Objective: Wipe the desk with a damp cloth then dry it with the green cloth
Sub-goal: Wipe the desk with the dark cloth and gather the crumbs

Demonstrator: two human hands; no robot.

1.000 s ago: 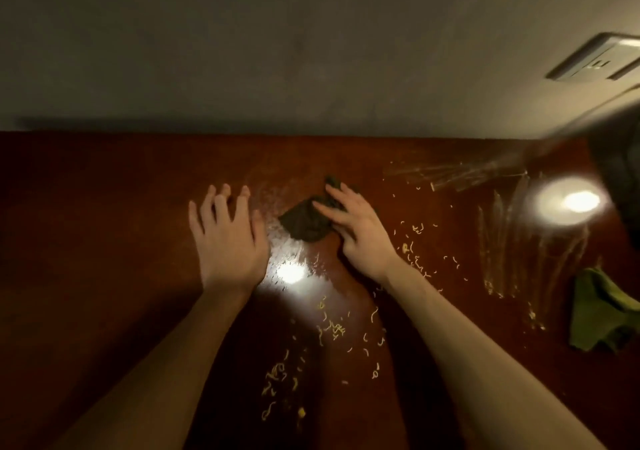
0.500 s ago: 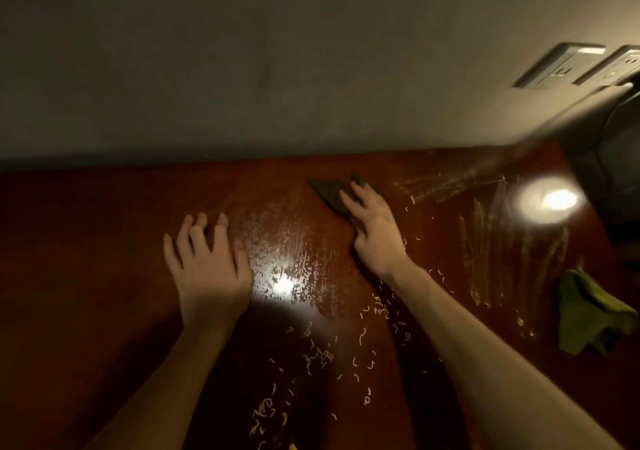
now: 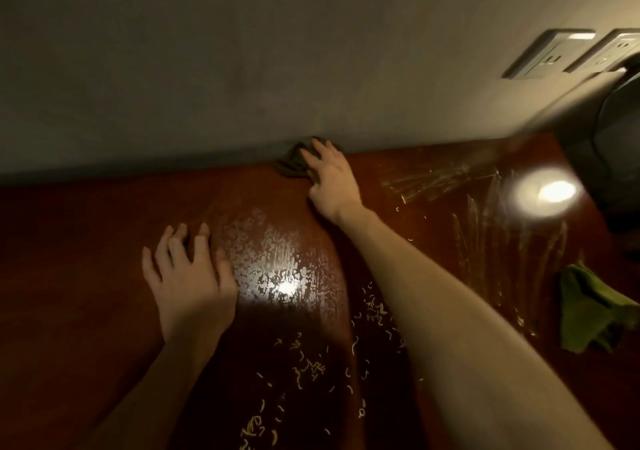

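Observation:
A dark damp cloth (image 3: 290,164) lies bunched at the desk's back edge, against the wall. My right hand (image 3: 330,181) presses flat on it with straight fingers, covering its right part. Palm down on the reddish-brown desk (image 3: 86,259), my left hand (image 3: 188,281) rests with spread fingers and holds nothing. A wet, shiny streak (image 3: 277,262) runs between the two hands. The green cloth (image 3: 588,307) lies crumpled at the right edge of the desk, apart from both hands.
Small pale crumbs (image 3: 311,366) are scattered over the near middle of the desk. Pale smear marks (image 3: 485,207) cover the right side. A dark object (image 3: 613,144) stands at the far right, under two wall sockets (image 3: 554,54). The wall bounds the desk's back.
My right hand has pushed the dark cloth away from me, from the desk's middle to the wall, leaving a wet trail. My left hand has stayed flat on the desk.

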